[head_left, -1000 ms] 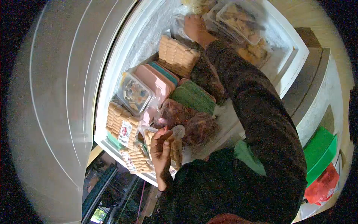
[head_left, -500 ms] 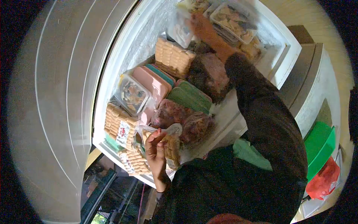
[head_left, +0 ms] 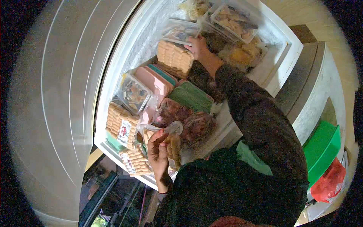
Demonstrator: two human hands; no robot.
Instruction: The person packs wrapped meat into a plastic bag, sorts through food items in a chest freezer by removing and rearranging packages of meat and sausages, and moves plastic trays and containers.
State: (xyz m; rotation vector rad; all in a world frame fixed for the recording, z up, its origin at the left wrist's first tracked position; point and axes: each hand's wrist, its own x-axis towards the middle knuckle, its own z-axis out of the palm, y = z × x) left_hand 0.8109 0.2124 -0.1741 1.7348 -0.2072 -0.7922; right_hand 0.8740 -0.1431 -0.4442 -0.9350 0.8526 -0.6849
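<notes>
My left hand [head_left: 158, 151] is closed on the gathered top of a clear plastic bag [head_left: 173, 145] with light brown food in it, at the near end of the freezer. Farther in, my right hand [head_left: 198, 48] has its fingers on the edge of a clear lidded container [head_left: 180, 31]. That container lies beside a pack of tan rolled pieces [head_left: 174, 56]. Pink containers [head_left: 154, 81], green containers [head_left: 192, 96] and bags of dark red food [head_left: 198, 128] lie between my hands.
Clear containers [head_left: 234, 23] and a bag of yellowish food [head_left: 244, 55] are at the far end. The white freezer rim [head_left: 285, 62] surrounds everything. A green tray [head_left: 321, 147] and a red bag [head_left: 329, 181] are on the right. The raised lid [head_left: 56, 98] stands on the left.
The clear container under my right hand has turned from tilted to lying flatter near the tan pack. My right hand has moved down toward its edge. My left hand keeps its place at the bag.
</notes>
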